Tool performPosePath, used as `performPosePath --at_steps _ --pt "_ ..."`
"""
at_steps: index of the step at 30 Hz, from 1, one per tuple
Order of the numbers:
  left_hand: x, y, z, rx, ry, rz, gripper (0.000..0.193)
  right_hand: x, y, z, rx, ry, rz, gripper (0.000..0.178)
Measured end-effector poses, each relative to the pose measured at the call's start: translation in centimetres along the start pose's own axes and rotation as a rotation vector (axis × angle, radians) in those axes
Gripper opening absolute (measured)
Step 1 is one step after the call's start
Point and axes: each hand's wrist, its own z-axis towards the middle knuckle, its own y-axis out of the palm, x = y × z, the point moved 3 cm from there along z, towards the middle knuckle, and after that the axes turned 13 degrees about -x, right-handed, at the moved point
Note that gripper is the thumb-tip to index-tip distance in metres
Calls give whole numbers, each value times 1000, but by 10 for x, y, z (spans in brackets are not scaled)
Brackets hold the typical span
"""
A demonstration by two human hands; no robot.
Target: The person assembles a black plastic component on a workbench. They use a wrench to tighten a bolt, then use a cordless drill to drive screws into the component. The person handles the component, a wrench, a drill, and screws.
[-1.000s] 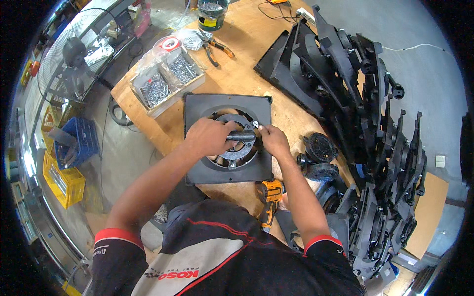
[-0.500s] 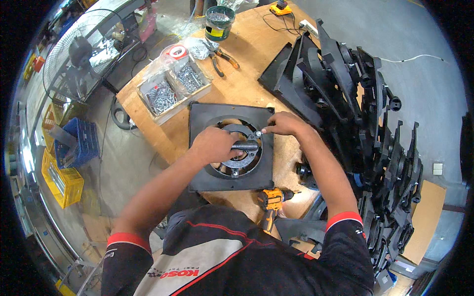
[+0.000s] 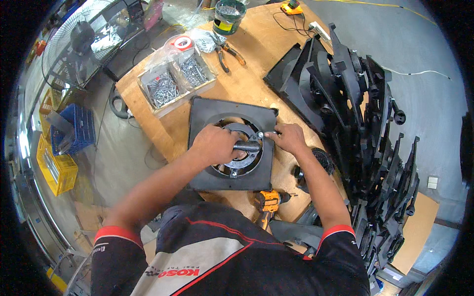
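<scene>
Fingers of your left hand (image 3: 216, 144) are closed around the black cylinder (image 3: 248, 146); those of your right hand (image 3: 289, 137) are drawn together beside the silver fastener (image 3: 260, 134), but whether they pinch anything cannot be told. Keep the left grip firm so nothing twists, and work the fastener square to its seat, with even, light pressure. The square black frame (image 3: 261, 172) lies at your side of the bench (image 3: 256, 49), just beyond the orange drill (image 3: 269, 200). It looks matte and flat-edged, its round opening holding a grey ring (image 3: 243, 128).
</scene>
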Motion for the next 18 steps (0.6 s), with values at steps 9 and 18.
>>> performPosePath --at_steps 9,18 --pt "4 4 -1 -27 -53 18 54 4 15 0 106 -147 -52 35" --pt "7 11 -3 43 -64 48 51 -51 54 -32 282 399 136 38"
